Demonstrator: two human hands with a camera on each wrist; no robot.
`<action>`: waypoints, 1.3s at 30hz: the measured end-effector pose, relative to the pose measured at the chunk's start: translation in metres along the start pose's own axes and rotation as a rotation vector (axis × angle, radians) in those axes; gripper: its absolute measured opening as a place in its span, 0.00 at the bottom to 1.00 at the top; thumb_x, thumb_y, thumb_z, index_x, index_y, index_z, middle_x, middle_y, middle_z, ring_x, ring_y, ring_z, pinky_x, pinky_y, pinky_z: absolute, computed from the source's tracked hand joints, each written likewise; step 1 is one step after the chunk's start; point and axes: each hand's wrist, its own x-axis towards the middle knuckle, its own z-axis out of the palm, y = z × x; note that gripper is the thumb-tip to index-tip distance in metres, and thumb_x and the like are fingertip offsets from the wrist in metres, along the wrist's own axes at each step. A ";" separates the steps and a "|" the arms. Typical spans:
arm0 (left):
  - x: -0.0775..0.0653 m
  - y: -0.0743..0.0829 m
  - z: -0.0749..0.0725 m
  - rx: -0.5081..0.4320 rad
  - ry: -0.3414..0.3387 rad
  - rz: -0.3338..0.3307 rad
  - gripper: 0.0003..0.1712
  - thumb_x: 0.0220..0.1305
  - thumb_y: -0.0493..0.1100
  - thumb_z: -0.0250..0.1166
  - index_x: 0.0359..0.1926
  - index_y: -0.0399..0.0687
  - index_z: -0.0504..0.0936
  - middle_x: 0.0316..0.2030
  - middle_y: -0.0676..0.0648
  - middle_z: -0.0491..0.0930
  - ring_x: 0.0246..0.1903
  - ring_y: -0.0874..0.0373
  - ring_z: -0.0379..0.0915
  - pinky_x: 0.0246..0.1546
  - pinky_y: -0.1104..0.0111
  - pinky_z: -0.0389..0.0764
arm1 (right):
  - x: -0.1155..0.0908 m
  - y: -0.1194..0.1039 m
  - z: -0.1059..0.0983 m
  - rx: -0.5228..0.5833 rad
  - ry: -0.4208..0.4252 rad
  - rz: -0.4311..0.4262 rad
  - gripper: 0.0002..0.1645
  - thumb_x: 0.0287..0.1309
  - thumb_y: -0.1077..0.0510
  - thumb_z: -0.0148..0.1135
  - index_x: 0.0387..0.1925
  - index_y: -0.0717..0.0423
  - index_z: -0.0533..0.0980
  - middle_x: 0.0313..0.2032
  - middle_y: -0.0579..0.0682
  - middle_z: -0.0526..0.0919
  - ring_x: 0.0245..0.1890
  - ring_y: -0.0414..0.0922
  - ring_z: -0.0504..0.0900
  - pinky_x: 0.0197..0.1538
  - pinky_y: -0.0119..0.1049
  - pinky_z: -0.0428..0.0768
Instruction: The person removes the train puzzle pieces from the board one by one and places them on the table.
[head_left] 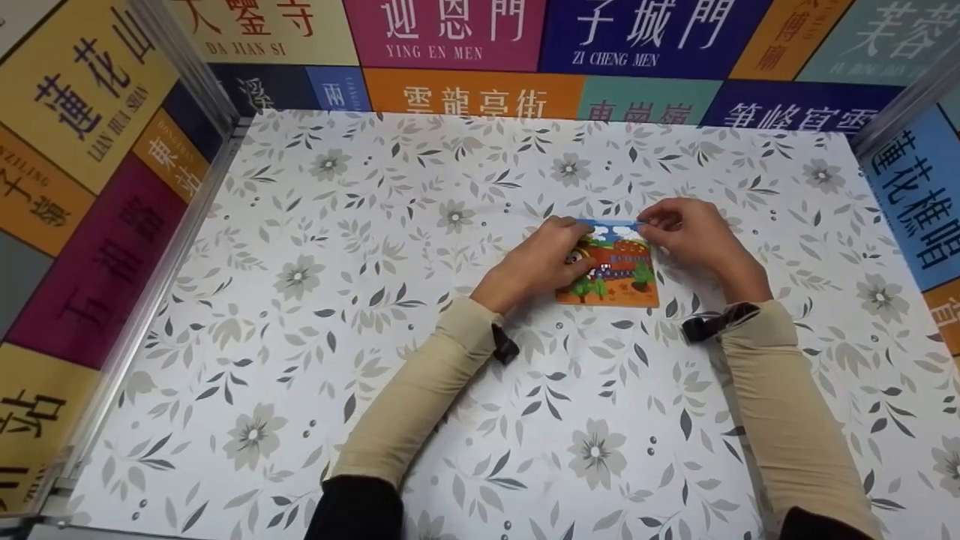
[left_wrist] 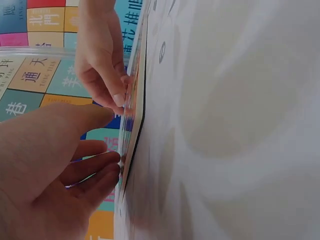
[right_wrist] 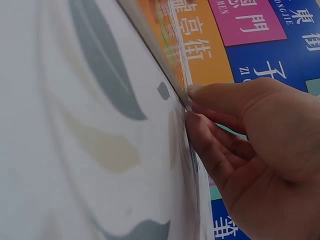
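Observation:
A thin, square picture board (head_left: 619, 262) lies on the table, printed with a cartoon train, trees and clouds under a blue sky. My left hand (head_left: 544, 255) rests at its left side, thumb over the picture and fingertips near the upper left corner. The left wrist view shows that hand's fingers (left_wrist: 102, 167) loosely bent, touching the board's edge rather than wrapping round it. At the upper right corner, my right hand (head_left: 694, 232) pinches the board. Thumb and index fingertip of the right hand (right_wrist: 250, 135) meet at the corner in the right wrist view. The left hand covers the picture's left part.
A white tablecloth (head_left: 300, 360) with grey flowers and leaves covers the table. Colourful panels (head_left: 450, 30) with Chinese place names stand behind the table and along both sides. A dark wrist strap (head_left: 705, 328) sits at the right cuff, another camera mount (head_left: 505, 346) at the left.

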 end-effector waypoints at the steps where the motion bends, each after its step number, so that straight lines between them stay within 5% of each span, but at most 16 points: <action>1: 0.002 0.000 0.001 0.007 0.006 0.013 0.29 0.81 0.52 0.64 0.72 0.41 0.77 0.64 0.42 0.81 0.64 0.51 0.76 0.70 0.62 0.77 | 0.000 0.000 0.000 0.001 -0.003 0.001 0.20 0.74 0.48 0.69 0.58 0.55 0.86 0.48 0.58 0.88 0.46 0.47 0.83 0.46 0.25 0.76; 5: 0.011 0.002 0.005 0.016 0.021 0.048 0.27 0.80 0.52 0.65 0.69 0.39 0.80 0.60 0.42 0.81 0.58 0.51 0.78 0.65 0.63 0.79 | 0.001 0.002 0.000 0.017 -0.011 0.014 0.20 0.74 0.48 0.70 0.59 0.55 0.86 0.48 0.58 0.88 0.44 0.43 0.83 0.45 0.24 0.76; 18: 0.025 0.005 0.013 0.028 0.057 0.001 0.28 0.77 0.54 0.68 0.69 0.43 0.81 0.59 0.40 0.75 0.56 0.50 0.73 0.63 0.61 0.76 | 0.000 0.008 -0.001 0.077 -0.014 0.085 0.24 0.73 0.43 0.71 0.61 0.52 0.84 0.50 0.55 0.89 0.42 0.36 0.84 0.44 0.23 0.77; 29: 0.034 0.010 0.014 0.036 0.047 -0.083 0.27 0.76 0.53 0.68 0.69 0.47 0.81 0.61 0.42 0.75 0.58 0.50 0.73 0.66 0.60 0.75 | -0.001 0.008 0.001 0.088 0.002 0.110 0.22 0.72 0.42 0.71 0.59 0.48 0.86 0.45 0.48 0.89 0.41 0.39 0.84 0.43 0.29 0.76; 39: 0.046 0.029 0.013 0.137 -0.047 -0.225 0.27 0.76 0.59 0.67 0.69 0.55 0.81 0.66 0.47 0.74 0.61 0.51 0.76 0.61 0.53 0.83 | 0.000 0.004 0.000 0.092 0.000 0.146 0.23 0.70 0.43 0.73 0.56 0.54 0.83 0.41 0.47 0.90 0.35 0.36 0.84 0.38 0.28 0.78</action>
